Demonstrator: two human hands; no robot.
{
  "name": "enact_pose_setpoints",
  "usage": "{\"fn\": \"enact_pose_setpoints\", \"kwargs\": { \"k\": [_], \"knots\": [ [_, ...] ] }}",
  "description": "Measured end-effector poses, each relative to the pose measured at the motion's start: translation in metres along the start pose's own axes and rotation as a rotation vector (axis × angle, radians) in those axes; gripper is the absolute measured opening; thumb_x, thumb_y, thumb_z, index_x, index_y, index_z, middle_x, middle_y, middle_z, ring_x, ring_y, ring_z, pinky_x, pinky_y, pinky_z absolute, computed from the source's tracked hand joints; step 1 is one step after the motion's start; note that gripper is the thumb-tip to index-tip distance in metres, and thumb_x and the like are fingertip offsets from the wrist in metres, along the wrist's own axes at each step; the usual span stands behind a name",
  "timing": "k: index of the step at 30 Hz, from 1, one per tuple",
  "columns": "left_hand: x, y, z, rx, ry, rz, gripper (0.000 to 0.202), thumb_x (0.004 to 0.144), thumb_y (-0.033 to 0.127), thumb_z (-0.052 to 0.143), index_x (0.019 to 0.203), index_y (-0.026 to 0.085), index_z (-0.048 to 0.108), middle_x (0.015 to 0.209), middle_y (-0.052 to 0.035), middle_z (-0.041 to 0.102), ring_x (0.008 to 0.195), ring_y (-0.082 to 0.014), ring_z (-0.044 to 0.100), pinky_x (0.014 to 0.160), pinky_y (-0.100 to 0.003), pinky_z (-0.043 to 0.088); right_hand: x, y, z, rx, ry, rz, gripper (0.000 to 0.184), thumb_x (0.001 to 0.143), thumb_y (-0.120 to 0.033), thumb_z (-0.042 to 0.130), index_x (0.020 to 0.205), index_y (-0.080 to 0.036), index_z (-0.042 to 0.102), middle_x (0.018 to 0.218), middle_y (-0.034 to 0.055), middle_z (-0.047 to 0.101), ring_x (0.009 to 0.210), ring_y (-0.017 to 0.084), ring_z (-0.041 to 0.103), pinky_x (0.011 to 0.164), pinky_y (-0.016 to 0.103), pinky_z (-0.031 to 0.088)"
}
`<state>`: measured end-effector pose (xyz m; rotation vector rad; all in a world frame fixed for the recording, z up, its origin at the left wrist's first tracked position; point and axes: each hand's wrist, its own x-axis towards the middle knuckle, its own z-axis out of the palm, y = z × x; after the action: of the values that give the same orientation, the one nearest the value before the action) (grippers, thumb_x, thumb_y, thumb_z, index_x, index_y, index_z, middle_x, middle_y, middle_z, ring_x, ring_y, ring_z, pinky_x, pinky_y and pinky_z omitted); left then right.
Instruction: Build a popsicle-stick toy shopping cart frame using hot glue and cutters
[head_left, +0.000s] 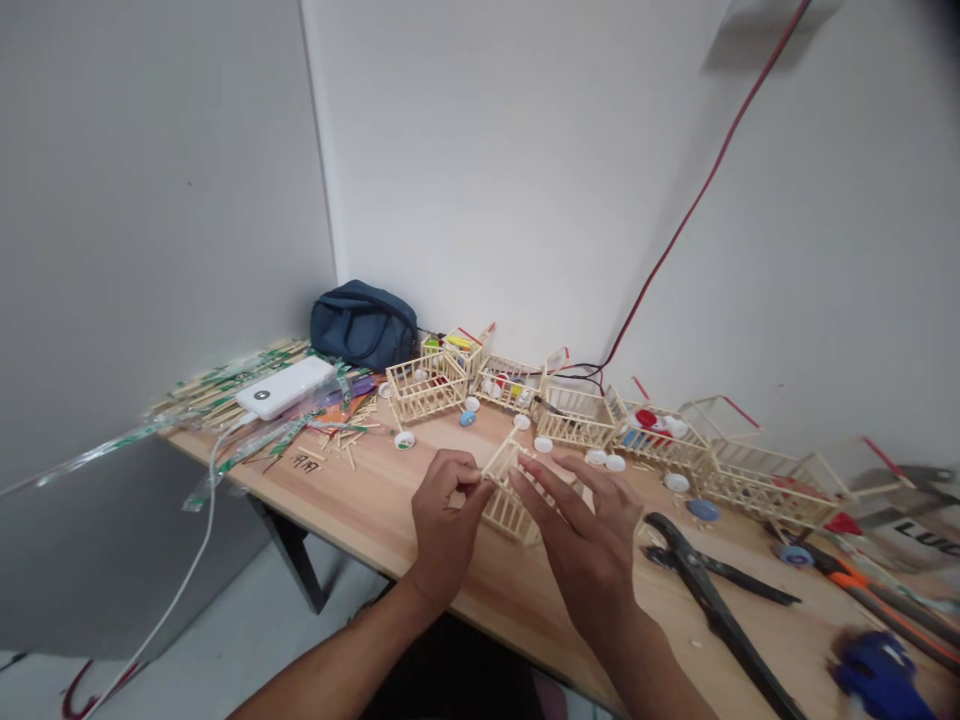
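In the head view, a small cart of thin wooden sticks point(510, 515) stands at the table's front, between my hands. My left hand point(448, 515) pinches a stick at its upper left corner, fingers curled and thumb pressed in. Over the cart's right side reaches my right hand point(589, 530), its fingers stretched out and apart. Two of its fingertips are at the upper sticks; whether they press on them I cannot tell. My right hand covers part of the cart, and its thumb is hidden.
Several stick carts point(577, 415) with bottle-cap wheels line the wall. Black pliers point(701, 575) lie at right, near orange-handled pliers point(862, 580) and a blurred blue tool point(881, 670). At left are wrapped sticks point(217, 390), a cabled white power bank point(286, 388) and a blue pouch point(364, 325).
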<state>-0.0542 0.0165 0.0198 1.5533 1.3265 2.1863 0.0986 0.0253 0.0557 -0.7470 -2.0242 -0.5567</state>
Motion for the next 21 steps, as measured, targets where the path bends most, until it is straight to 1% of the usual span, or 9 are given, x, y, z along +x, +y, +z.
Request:
{"fn": "enact_pose_setpoints", "kwargs": {
  "k": [4,9,15,21],
  "knots": [
    [-0.0007,-0.0016,0.0004,-0.006,0.005,0.006,0.017,0.080,0.018,0.069,0.069,0.018,0.056,0.079,-0.0002,0.059,0.076,-0.0130,0.058,0.068,-0.024,0.045,0.0002,0.0011,0.0008,-0.006,-0.003,-0.012,0.028,0.092,-0.021,0.060,0.117,-0.030,0.066,0.114,0.0017,0.073,0.120,0.023,0.054,0.102,0.045,0.029],
    [-0.0008,-0.0023,0.0011,0.002,0.006,-0.004,0.017,0.080,0.018,0.068,0.068,0.018,0.056,0.078,-0.0002,0.060,0.076,-0.0133,0.058,0.068,-0.024,0.045,0.0000,0.0024,0.0006,-0.001,-0.019,-0.015,0.031,0.091,-0.019,0.061,0.120,-0.030,0.065,0.116,0.0018,0.072,0.121,0.023,0.054,0.101,0.044,0.030],
    [0.0005,-0.0020,0.0011,-0.010,-0.003,0.036,0.016,0.080,0.013,0.067,0.070,0.018,0.056,0.079,0.0006,0.059,0.076,-0.0122,0.058,0.069,-0.023,0.045,-0.0008,0.0007,-0.0001,0.003,-0.012,-0.004,0.030,0.093,-0.021,0.058,0.121,-0.031,0.065,0.117,0.0014,0.072,0.120,0.023,0.054,0.100,0.044,0.030],
    [-0.0003,-0.0033,0.0007,0.023,-0.011,0.039,0.015,0.081,0.016,0.067,0.070,0.018,0.056,0.079,-0.0002,0.060,0.077,-0.0130,0.058,0.069,-0.024,0.045,-0.0004,-0.0002,-0.0002,-0.012,-0.005,0.000,0.024,0.094,-0.022,0.056,0.114,-0.029,0.068,0.115,0.0015,0.073,0.119,0.024,0.055,0.099,0.044,0.031]
  ]
}}
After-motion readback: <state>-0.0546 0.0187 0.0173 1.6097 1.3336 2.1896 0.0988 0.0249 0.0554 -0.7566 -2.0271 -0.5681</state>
